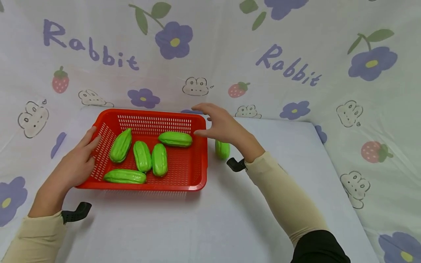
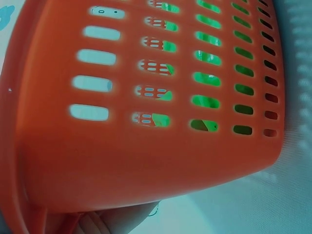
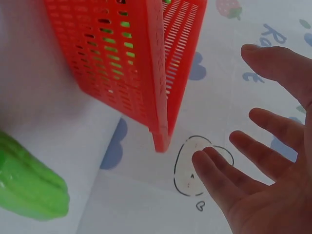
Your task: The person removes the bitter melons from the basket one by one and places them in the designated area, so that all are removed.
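On the tabletop (image 1: pixel 164 226) sat the basket (image 1: pixel 148 186), its left rim held in my left hand (image 1: pixel 74 164), my right hand (image 1: pixel 222 126) spread and empty near the other end; it seemed light and stiff, best gripped by both end rims, lest the glossy fruit (image 1: pixel 159 160) slide.

The loose green gourd (image 1: pixel 222 151) is partly hidden in the head view — behind the right grip (image 1: pixel 221 124).
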Demonstrator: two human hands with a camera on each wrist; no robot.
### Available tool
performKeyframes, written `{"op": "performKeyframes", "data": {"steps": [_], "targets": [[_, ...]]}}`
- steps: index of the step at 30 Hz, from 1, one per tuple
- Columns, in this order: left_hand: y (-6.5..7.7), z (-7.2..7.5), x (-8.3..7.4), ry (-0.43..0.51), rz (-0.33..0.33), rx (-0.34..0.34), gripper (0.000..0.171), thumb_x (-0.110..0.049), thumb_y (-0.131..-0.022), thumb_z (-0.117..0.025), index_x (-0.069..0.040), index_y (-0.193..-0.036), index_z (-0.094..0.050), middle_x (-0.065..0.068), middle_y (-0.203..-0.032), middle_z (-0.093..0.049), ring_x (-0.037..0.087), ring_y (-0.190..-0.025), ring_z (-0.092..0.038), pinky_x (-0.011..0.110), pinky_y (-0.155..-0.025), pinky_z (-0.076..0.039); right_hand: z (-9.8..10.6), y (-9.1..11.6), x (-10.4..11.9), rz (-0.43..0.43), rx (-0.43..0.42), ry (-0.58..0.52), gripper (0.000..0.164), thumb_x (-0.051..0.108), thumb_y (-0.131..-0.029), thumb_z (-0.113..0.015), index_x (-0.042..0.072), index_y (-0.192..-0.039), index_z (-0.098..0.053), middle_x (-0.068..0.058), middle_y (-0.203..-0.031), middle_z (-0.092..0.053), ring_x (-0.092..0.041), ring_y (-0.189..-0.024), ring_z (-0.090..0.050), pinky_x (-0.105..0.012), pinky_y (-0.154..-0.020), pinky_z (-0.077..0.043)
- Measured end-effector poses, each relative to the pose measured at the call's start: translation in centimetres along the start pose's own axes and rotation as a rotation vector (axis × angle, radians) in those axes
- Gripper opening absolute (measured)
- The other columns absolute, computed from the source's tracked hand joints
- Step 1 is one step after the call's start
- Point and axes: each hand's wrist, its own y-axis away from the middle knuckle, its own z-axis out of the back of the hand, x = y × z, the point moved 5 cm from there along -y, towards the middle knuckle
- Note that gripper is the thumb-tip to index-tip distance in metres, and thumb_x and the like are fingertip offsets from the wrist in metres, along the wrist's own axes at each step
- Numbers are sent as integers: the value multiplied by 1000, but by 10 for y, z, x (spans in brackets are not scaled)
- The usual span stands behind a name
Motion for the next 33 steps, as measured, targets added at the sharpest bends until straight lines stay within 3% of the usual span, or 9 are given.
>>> {"op": "performKeyframes", "data": {"steps": [10, 19, 33], "targets": [[0, 1, -1, 8, 4, 10, 71, 3, -101, -48, 7, -167, -23, 16, -181, 5, 55, -158, -18, 79, -111, -34, -20, -22, 7, 65, 43, -34, 70, 26, -92, -86, 10, -154, -59, -11, -152, -60, -32, -135, -58, -49, -111, -52], [-1, 1, 1, -4, 4, 5, 70, 3, -101, -46, 8, -167, -24, 16, -181, 5, 55, -158, -20, 79, -110, -35, -38, -41, 9, 65, 116, -59, 71, 26, -93, -85, 11, -156, -57, -9, -150, -63, -32, -128, -62, -43, -105, -55], [0, 1, 2, 7, -9, -5, 70, 3, -101, -46, 7, -167, -24, 15, -181, 4, 55, -159, -19, 79, -112, -33, -55, -56, 2, 67, 247, -28, 69, 23, -94, -84, 9, -157, -57, -8, -153, -61, -27, -133, -59, -40, -111, -50]]}}
